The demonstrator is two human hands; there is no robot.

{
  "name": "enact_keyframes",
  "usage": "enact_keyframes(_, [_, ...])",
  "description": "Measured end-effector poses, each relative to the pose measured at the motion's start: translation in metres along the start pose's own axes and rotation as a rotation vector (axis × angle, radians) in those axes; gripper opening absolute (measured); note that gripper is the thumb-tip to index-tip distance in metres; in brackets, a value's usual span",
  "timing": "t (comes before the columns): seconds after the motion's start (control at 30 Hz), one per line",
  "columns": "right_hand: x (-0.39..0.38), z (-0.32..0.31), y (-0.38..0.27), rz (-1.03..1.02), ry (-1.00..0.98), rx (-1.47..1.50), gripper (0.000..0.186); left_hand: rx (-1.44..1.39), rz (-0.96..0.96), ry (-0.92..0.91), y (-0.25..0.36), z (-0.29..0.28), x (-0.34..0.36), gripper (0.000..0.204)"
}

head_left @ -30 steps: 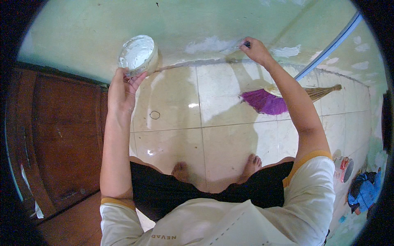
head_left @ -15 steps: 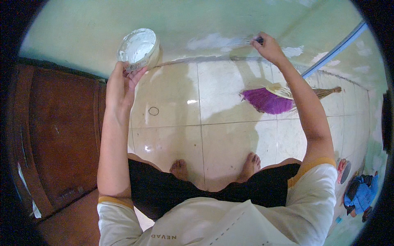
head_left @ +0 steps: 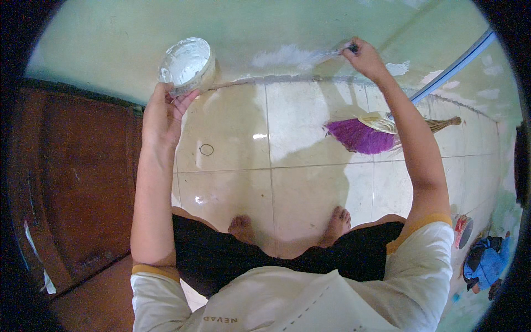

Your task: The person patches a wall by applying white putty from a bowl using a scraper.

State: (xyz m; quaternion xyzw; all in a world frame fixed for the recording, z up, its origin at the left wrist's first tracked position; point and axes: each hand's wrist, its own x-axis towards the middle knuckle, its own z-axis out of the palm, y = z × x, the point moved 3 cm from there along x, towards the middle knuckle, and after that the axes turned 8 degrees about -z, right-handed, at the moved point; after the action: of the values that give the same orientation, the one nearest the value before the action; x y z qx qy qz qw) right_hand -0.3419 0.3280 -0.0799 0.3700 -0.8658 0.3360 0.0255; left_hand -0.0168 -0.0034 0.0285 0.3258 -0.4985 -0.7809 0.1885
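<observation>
My left hand (head_left: 170, 110) grips the near side of a clear round tub (head_left: 186, 66) of thick white paste, held up at the left beside the pale green wall (head_left: 276, 27). My right hand (head_left: 362, 58) is closed round the dark handle of a small flat tool, seemingly a putty knife (head_left: 334, 52), whose thin blade lies against the wall at a smeared white patch (head_left: 279, 57). The blade's edge is hard to make out. More white patches show on the wall to the right of that hand.
A brown wooden door (head_left: 83, 188) fills the left. On the tiled floor (head_left: 298, 177) lie a purple-and-straw broom (head_left: 359, 135) and a dark ring (head_left: 206, 149). A long blue strip (head_left: 453, 63) slants at right. A bucket (head_left: 464, 232) and blue cloths (head_left: 487, 260) lie right; my bare feet show below.
My right hand and tool have travelled rightward and up along the wall. The tub in my left hand sits a little higher in view than a second ago.
</observation>
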Motion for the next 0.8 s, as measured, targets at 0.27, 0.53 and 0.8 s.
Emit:
enact_keyframes(0.27, [-0.017,0.018,0.018,-0.049,-0.160,-0.086,0.032,-0.022,-0.036,-0.008,-0.001,0.002,0.002,0.029])
enact_keyframes(0.53, [-0.009,-0.003,-0.008,-0.017,-0.081,-0.076,0.031,0.035,0.018,0.011,0.005,0.005,-0.004,0.030])
enact_keyframes(0.8, [-0.028,0.026,-0.033,0.095,-0.304,0.159,0.031,0.303,-0.137,-0.006,0.023,-0.030,-0.006,0.029])
